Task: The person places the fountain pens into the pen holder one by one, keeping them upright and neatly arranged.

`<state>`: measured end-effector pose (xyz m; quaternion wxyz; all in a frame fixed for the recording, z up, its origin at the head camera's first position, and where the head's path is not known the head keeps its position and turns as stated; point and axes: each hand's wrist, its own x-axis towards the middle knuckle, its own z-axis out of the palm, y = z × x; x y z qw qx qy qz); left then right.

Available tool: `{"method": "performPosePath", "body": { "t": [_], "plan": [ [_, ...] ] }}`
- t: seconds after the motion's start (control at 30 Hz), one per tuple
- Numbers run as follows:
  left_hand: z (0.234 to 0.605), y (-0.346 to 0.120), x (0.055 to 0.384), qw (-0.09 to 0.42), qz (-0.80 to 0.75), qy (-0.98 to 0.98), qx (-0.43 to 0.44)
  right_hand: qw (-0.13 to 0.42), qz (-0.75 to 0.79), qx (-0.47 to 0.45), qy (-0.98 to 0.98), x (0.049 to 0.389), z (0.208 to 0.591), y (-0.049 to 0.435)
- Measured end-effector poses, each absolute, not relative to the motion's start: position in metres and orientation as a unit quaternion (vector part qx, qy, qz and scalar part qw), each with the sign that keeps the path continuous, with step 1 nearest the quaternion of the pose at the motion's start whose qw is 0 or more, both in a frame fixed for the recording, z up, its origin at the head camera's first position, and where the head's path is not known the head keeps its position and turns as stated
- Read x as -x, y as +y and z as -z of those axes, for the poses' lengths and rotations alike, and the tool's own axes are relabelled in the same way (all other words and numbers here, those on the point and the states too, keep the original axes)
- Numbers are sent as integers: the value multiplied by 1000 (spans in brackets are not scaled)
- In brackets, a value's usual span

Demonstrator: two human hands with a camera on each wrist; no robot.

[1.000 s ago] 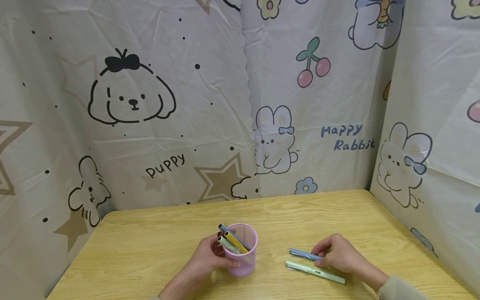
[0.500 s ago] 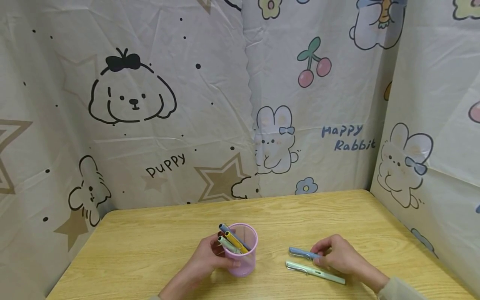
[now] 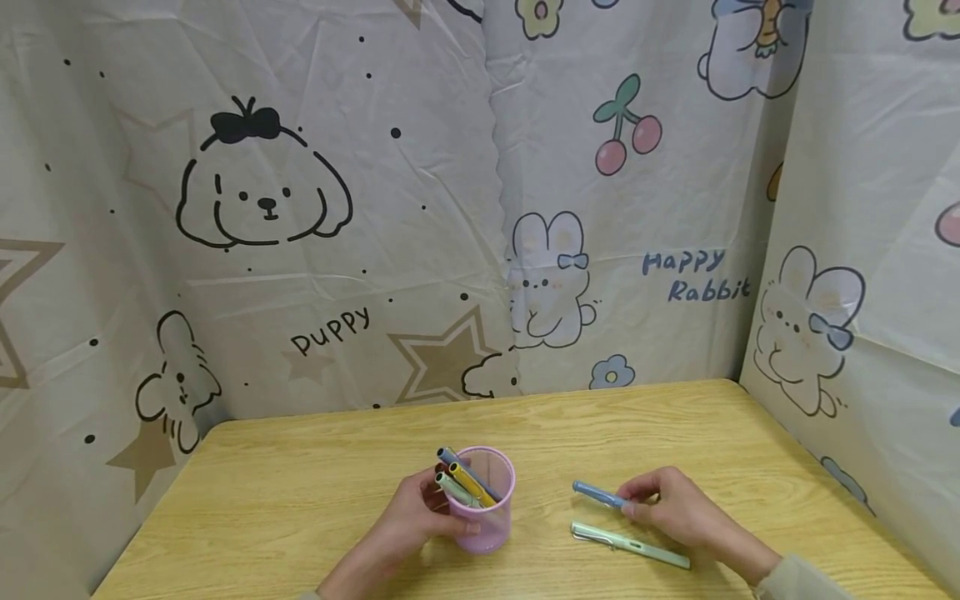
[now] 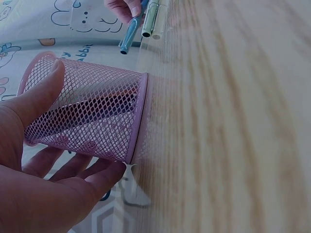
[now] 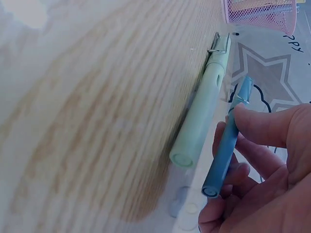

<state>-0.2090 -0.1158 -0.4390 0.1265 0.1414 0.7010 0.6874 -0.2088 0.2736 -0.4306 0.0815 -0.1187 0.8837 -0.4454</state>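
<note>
My left hand (image 3: 416, 510) grips a pink mesh pen cup (image 3: 493, 525) from its left side, thumb in front and the other fingers behind and beneath. Inside the cup lean a blue pen, a yellow pen (image 3: 471, 483) and a pale green pen (image 3: 454, 490), all tipped toward the left. My right hand (image 3: 678, 510) pinches a blue pen (image 5: 224, 150) between thumb and fingers; its capped end points left toward the cup and is lifted off the table in the left wrist view. Just in front of it, a light green pen (image 3: 630, 545) lies on the table, clip up.
The wood-grain table (image 3: 315, 467) reaches back to a cloth curtain (image 3: 420, 208) printed with puppies, rabbits and stars. Another stretch of this cloth (image 3: 885, 250) closes off the right side.
The blue pen in my right hand has risen from the table and shifted slightly left, its clip turning out of sight in the head view. My left hand and the cup have stayed still.
</note>
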Motion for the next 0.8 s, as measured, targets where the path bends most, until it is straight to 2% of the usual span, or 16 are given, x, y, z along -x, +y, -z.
{"method": "performPosePath", "body": {
  "t": [0.8],
  "plan": [
    [439, -116, 209, 128, -684, 704, -142, 72, 459, 109, 879, 209, 420, 269]
  ]
}}
